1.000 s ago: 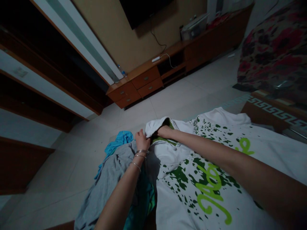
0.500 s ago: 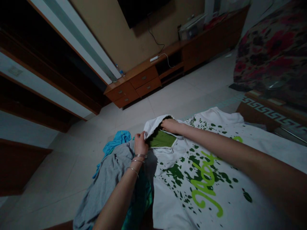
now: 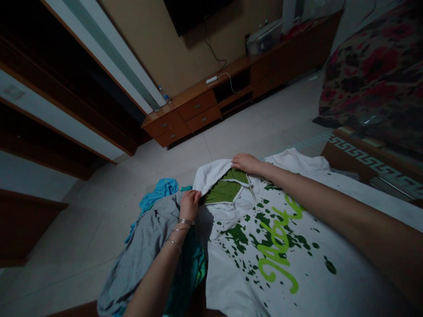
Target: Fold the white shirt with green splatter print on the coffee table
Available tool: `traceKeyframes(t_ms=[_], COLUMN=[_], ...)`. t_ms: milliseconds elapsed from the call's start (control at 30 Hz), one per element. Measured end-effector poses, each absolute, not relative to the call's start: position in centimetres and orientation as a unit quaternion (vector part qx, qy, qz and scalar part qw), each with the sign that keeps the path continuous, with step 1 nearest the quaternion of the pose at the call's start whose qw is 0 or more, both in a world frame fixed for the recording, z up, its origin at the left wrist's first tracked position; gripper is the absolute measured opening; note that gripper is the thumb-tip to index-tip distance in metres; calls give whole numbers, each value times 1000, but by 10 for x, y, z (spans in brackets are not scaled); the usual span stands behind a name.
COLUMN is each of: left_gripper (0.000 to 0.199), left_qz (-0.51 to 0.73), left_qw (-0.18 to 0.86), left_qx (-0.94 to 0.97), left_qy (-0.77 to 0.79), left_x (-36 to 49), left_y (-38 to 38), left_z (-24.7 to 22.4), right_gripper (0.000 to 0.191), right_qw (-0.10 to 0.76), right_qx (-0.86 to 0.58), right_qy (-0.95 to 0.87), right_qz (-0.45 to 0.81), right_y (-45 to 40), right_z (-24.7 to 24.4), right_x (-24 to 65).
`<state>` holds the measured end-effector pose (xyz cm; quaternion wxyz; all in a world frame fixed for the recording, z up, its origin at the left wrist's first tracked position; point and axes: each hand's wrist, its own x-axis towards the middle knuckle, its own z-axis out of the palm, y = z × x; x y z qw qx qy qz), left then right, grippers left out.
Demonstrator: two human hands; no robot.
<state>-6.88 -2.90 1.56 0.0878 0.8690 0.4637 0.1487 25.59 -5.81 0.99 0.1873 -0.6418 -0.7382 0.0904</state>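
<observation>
A white hooded T-shirt (image 3: 238, 255) with green splatters and lime lettering lies spread out in front of me. Its hood has a green lining (image 3: 224, 189) and a white drawstring, and faces up. My left hand (image 3: 190, 204), with several bangles at the wrist, pinches the hood's left edge. At the hood's far right edge, my right hand (image 3: 246, 164) has its fingers curled over the rim. To the left a grey garment (image 3: 148, 246) lies under my left forearm, beside bright blue cloth (image 3: 161, 190) and teal-green cloth (image 3: 188, 273).
Across the tiled floor (image 3: 132, 189) stands a low wooden TV cabinet (image 3: 185, 116) carrying a white power strip (image 3: 212, 79) and a plastic box (image 3: 264, 37). A floral-covered seat (image 3: 373, 75) is at the right, near a table edge with a Greek-key pattern (image 3: 360, 152).
My right hand has come out of the hood opening to its far right rim. The hood lies flatter, with more green lining showing. My left hand has shifted slightly left and down.
</observation>
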Motion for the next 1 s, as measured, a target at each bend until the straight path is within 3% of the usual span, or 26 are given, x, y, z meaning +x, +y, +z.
traceKeyframes(t_ms=[133, 333, 433, 533, 667, 833, 1000], left_gripper=[28, 48, 36, 26, 30, 27, 22], left_qz=[200, 145, 105, 94, 147, 221, 245], left_qw=[111, 241, 296, 349, 376, 316, 136], left_qx=[812, 711, 698, 698, 732, 792, 868], left_qy=[537, 645, 643, 618, 549, 473, 411], left_x=[-53, 4, 21, 26, 33, 54, 78], left_y=[11, 65, 73, 66, 39, -14, -112], left_z=[27, 24, 23, 36, 75, 127, 155], right_gripper=[26, 15, 14, 19, 24, 27, 27], right_qw=[190, 125, 80, 92, 206, 408, 540], right_qx=[-658, -643, -652, -641, -624, -640, -620], right_qy=[-727, -756, -754, -761, -748, -616, -344], right_qz=[38, 14, 27, 29, 91, 211, 453], right_y=[-80, -184, -227, -246, -251, -263, -290], right_z=[30, 41, 31, 19, 9, 9, 32], right_x=[225, 154, 142, 146, 166, 203, 235])
